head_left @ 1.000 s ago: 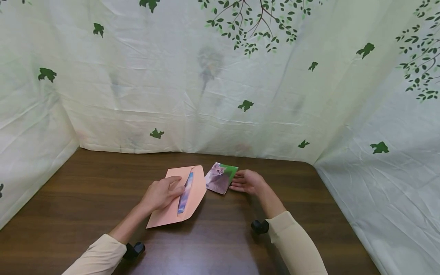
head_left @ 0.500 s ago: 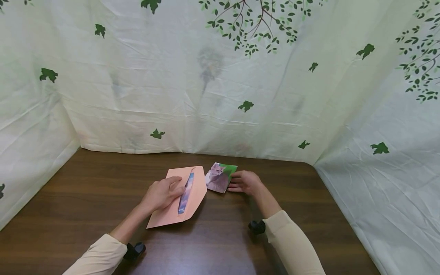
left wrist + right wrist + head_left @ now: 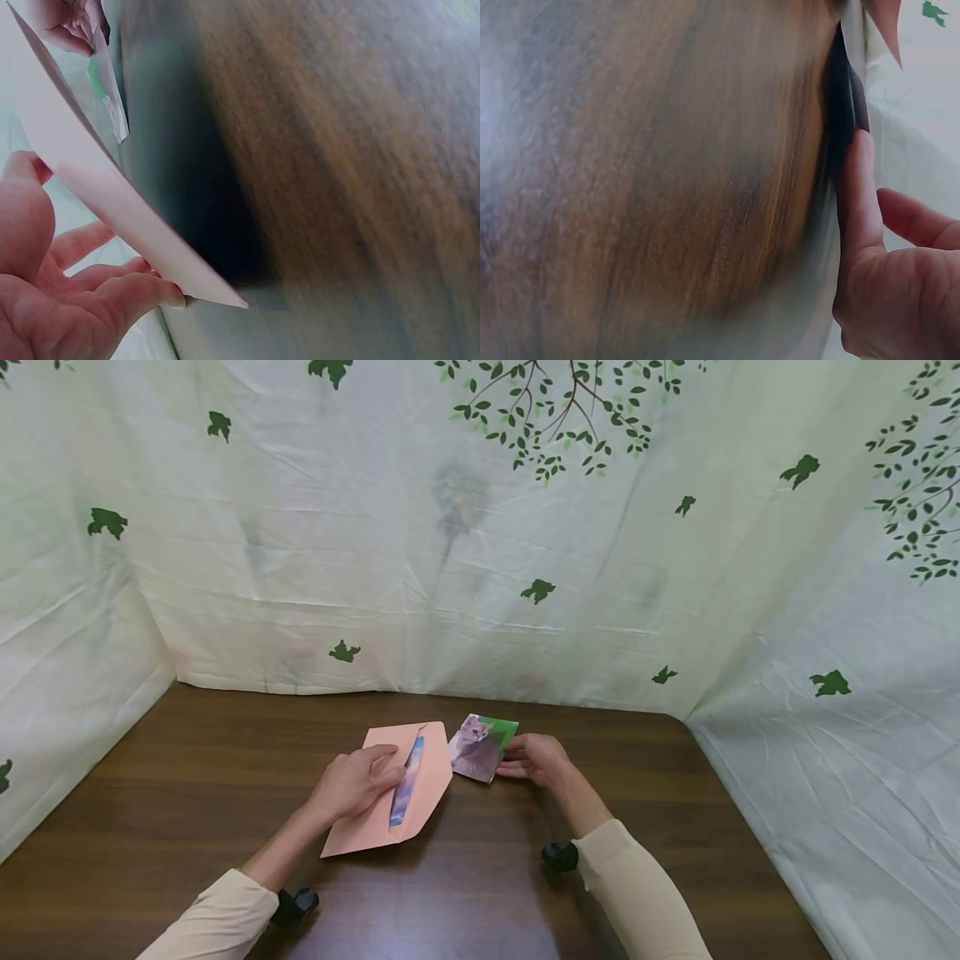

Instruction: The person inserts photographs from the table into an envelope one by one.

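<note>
In the head view my left hand (image 3: pixel 356 787) grips a salmon-pink envelope (image 3: pixel 435 781), thumb over its front. Through the envelope's opening shows a blue-purple card (image 3: pixel 405 793). The left wrist view has the envelope (image 3: pixel 112 176) edge-on and tilted over the table, with fingers of my left hand (image 3: pixel 82 300) along it. Just right of the flap is a small card with a kitten picture (image 3: pixel 474 752) and a green corner. My right hand (image 3: pixel 543 760) holds its right edge. In the right wrist view a finger of my right hand (image 3: pixel 889 277) reaches to the kitten card (image 3: pixel 859 101).
A dark brown wooden table (image 3: pixel 187 785) lies under both hands. Pale cloth curtain (image 3: pixel 375 543) with printed leaves and branches hangs along the back and both sides. A black wrist camera (image 3: pixel 561 857) sits by the right cuff, another black camera (image 3: pixel 294 907) by the left.
My right hand and the kitten card have shifted very slightly left since a second ago, toward the envelope flap. The left hand and envelope have stayed nearly still.
</note>
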The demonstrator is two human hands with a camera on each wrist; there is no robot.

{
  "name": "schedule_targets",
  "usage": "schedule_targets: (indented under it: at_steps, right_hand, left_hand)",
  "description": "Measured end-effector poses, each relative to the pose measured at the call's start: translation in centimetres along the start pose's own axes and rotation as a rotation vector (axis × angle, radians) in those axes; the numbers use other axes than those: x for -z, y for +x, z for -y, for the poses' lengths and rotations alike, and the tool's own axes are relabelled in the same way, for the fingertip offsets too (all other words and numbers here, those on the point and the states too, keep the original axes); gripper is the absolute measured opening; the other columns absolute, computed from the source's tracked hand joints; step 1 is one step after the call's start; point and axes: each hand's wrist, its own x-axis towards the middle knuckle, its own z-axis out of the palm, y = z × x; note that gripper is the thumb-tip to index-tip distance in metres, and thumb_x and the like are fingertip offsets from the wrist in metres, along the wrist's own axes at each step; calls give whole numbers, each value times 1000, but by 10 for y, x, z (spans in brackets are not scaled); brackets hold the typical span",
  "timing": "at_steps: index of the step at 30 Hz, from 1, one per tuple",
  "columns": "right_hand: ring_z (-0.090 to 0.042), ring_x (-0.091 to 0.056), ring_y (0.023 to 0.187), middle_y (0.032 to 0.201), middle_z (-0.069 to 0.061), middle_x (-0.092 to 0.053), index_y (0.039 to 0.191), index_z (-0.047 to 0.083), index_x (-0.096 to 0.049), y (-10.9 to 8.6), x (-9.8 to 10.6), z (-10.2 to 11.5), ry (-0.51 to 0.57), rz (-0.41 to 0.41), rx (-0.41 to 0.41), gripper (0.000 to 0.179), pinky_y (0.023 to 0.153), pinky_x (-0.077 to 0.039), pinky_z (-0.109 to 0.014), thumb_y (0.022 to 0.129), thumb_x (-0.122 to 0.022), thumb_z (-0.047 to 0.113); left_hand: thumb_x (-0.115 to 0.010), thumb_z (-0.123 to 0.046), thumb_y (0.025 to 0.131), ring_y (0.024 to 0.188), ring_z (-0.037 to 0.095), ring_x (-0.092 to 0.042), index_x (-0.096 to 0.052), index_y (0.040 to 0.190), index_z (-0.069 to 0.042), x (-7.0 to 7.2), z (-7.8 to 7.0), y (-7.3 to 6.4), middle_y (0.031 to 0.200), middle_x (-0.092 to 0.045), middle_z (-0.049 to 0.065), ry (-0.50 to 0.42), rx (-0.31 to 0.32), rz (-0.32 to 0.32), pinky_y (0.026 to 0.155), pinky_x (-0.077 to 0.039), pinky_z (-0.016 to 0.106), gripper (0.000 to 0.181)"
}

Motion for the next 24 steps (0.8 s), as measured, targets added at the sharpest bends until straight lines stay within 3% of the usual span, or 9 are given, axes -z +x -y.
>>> schedule_targets:
  at_steps: [9, 24]
  right_hand:
    - [-30, -73, 80, 117, -28, -66, 123, -15, -59, -7, 6, 6, -21, -12, 24, 30, 81, -61, -43, 96, -56, -1]
    - [-22, -72, 67, 89, -14, -70, 120, -15, -60, -28, 21, 35, -79, 5, 84, 27, 67, -62, -35, 95, -56, -5]
  left_hand:
    - [-60, -37, 99, 121, 48, -60, -61, 139, -4, -1, 1, 1, 135, -64, 23, 3, -10, 2, 97, -47, 58, 52]
    - [-60, -36, 99, 121, 49, -60, -61, 139, -2, 1, 0, 0, 135, -64, 23, 5, -32, -3, 97, -47, 59, 52]
